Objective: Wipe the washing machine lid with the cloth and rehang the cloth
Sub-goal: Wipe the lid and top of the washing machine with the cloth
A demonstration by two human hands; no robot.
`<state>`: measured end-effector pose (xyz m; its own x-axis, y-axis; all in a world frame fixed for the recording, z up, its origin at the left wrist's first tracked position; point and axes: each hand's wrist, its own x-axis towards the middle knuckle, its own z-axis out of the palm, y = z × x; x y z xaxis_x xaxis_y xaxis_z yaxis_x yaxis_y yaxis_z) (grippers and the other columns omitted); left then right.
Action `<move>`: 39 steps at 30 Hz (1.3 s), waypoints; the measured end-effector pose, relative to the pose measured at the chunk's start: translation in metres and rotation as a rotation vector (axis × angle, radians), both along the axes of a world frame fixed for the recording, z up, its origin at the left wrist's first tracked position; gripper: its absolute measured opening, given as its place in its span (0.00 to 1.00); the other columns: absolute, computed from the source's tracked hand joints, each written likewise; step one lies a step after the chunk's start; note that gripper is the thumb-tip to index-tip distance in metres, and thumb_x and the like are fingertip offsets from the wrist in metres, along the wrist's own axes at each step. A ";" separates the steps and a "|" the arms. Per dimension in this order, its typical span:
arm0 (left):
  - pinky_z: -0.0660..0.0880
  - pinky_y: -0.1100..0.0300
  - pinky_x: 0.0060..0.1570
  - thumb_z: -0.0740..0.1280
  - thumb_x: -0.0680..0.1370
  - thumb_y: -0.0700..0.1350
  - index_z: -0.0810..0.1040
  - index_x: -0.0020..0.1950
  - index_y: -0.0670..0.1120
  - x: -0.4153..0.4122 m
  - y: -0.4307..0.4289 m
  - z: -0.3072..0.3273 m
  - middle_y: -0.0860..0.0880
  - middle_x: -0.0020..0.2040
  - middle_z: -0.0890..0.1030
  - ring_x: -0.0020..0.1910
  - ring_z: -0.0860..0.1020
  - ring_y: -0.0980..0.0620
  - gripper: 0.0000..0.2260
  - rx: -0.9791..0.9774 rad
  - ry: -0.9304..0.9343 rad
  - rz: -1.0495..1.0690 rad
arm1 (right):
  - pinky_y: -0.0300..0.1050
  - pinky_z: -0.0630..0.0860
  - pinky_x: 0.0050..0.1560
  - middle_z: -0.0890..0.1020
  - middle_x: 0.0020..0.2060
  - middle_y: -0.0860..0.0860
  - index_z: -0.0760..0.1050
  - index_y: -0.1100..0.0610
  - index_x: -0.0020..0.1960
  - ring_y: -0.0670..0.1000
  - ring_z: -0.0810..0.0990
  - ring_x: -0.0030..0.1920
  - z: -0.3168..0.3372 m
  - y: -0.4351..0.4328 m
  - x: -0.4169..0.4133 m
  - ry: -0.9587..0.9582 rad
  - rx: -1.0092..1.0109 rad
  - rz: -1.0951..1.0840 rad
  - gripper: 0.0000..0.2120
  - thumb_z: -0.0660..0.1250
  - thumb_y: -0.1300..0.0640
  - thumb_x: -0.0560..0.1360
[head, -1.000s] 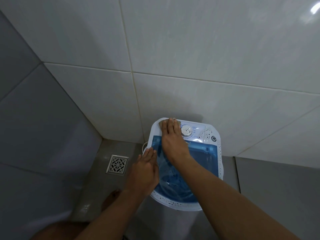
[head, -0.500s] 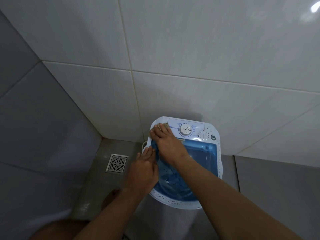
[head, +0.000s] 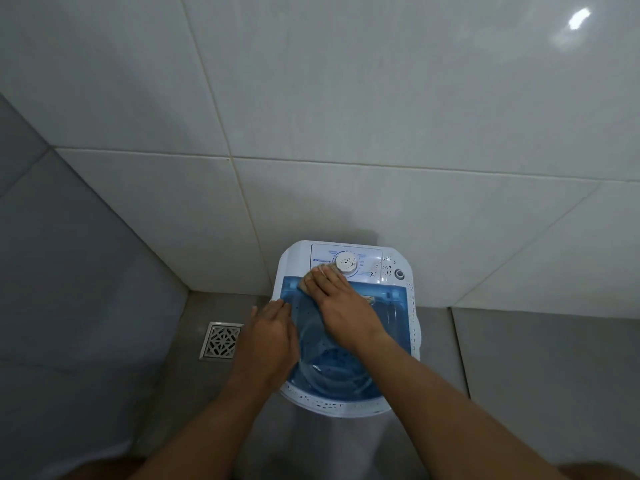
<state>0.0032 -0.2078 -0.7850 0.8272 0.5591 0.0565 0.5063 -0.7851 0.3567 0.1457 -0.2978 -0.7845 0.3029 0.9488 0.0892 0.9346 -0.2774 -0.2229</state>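
Observation:
A small white washing machine (head: 346, 408) stands against the tiled wall, with a see-through blue lid (head: 388, 317) and a round dial (head: 346, 262) on its back panel. My right hand (head: 341, 303) lies flat on the back of the lid, pressing a small beige cloth (head: 304, 285); only the cloth's edge shows under my fingers. My left hand (head: 268, 344) rests on the machine's left rim, fingers together, holding nothing that I can see.
White wall tiles (head: 346, 98) rise directly behind the machine. A square metal floor drain (head: 221, 340) lies on the grey floor to the left. A grey wall (head: 69, 271) closes off the left side.
My right hand slid with the cloth from the back-left corner of the machine toward the middle, just below the dial. My left hand stayed on the left rim.

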 end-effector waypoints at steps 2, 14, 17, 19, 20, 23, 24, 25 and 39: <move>0.73 0.45 0.59 0.53 0.75 0.45 0.77 0.59 0.42 0.006 0.001 0.003 0.44 0.54 0.81 0.55 0.78 0.45 0.18 -0.010 -0.028 0.009 | 0.54 0.43 0.76 0.62 0.74 0.64 0.59 0.65 0.75 0.62 0.56 0.76 0.001 -0.007 0.001 0.001 0.003 0.003 0.28 0.54 0.67 0.75; 0.55 0.50 0.73 0.51 0.75 0.43 0.64 0.73 0.40 0.032 -0.003 -0.005 0.43 0.73 0.67 0.73 0.63 0.47 0.26 -0.070 0.035 -0.051 | 0.46 0.48 0.77 0.56 0.78 0.54 0.54 0.57 0.78 0.51 0.49 0.78 0.000 -0.029 0.020 0.099 -0.034 0.053 0.37 0.64 0.65 0.72; 0.62 0.44 0.71 0.52 0.77 0.44 0.68 0.70 0.38 0.032 -0.001 -0.007 0.41 0.71 0.70 0.72 0.65 0.45 0.23 -0.014 0.042 -0.096 | 0.40 0.42 0.73 0.55 0.78 0.52 0.54 0.55 0.78 0.51 0.49 0.78 0.004 -0.034 0.021 0.099 -0.035 0.032 0.37 0.66 0.64 0.73; 0.61 0.43 0.71 0.52 0.79 0.46 0.67 0.71 0.38 0.032 -0.001 -0.007 0.41 0.72 0.69 0.73 0.64 0.44 0.22 -0.015 0.073 -0.113 | 0.39 0.41 0.72 0.56 0.78 0.53 0.55 0.56 0.78 0.52 0.50 0.78 0.005 -0.037 0.019 0.116 -0.025 0.015 0.37 0.67 0.63 0.73; 0.60 0.43 0.72 0.51 0.80 0.47 0.66 0.72 0.38 0.031 -0.001 -0.006 0.41 0.73 0.67 0.73 0.63 0.44 0.23 -0.014 0.094 -0.118 | 0.40 0.41 0.72 0.56 0.78 0.53 0.55 0.56 0.77 0.52 0.50 0.78 0.004 -0.039 0.018 0.132 -0.018 0.001 0.36 0.67 0.63 0.73; 0.55 0.45 0.73 0.49 0.80 0.50 0.62 0.73 0.39 0.030 0.000 -0.004 0.41 0.75 0.63 0.75 0.59 0.44 0.25 0.021 0.142 -0.138 | 0.41 0.46 0.73 0.55 0.78 0.53 0.55 0.56 0.78 0.52 0.50 0.78 0.005 -0.050 0.015 0.194 0.003 -0.089 0.35 0.64 0.65 0.74; 0.53 0.46 0.73 0.49 0.81 0.50 0.61 0.74 0.39 0.031 0.000 -0.003 0.41 0.76 0.62 0.75 0.58 0.45 0.25 0.028 0.154 -0.148 | 0.43 0.48 0.74 0.54 0.78 0.53 0.55 0.56 0.78 0.52 0.49 0.78 0.004 -0.053 0.015 0.202 0.004 -0.127 0.35 0.63 0.66 0.74; 0.52 0.47 0.73 0.49 0.81 0.50 0.59 0.75 0.40 0.032 0.000 -0.002 0.42 0.76 0.60 0.76 0.56 0.45 0.24 0.033 0.164 -0.157 | 0.46 0.50 0.75 0.53 0.78 0.53 0.53 0.56 0.78 0.53 0.48 0.78 0.003 -0.056 0.015 0.200 -0.006 -0.163 0.35 0.62 0.66 0.74; 0.51 0.47 0.74 0.46 0.80 0.50 0.61 0.75 0.43 0.033 0.001 0.000 0.45 0.76 0.61 0.76 0.57 0.47 0.24 0.009 0.159 -0.160 | 0.41 0.64 0.68 0.63 0.74 0.54 0.64 0.61 0.72 0.54 0.60 0.74 0.005 -0.039 0.033 0.376 0.170 -0.536 0.38 0.60 0.79 0.65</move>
<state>0.0366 -0.2066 -0.7854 0.9043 0.4198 -0.0770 0.4240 -0.8628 0.2753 0.1787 -0.3367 -0.7794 0.7673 0.6410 0.0203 0.5278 -0.6132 -0.5877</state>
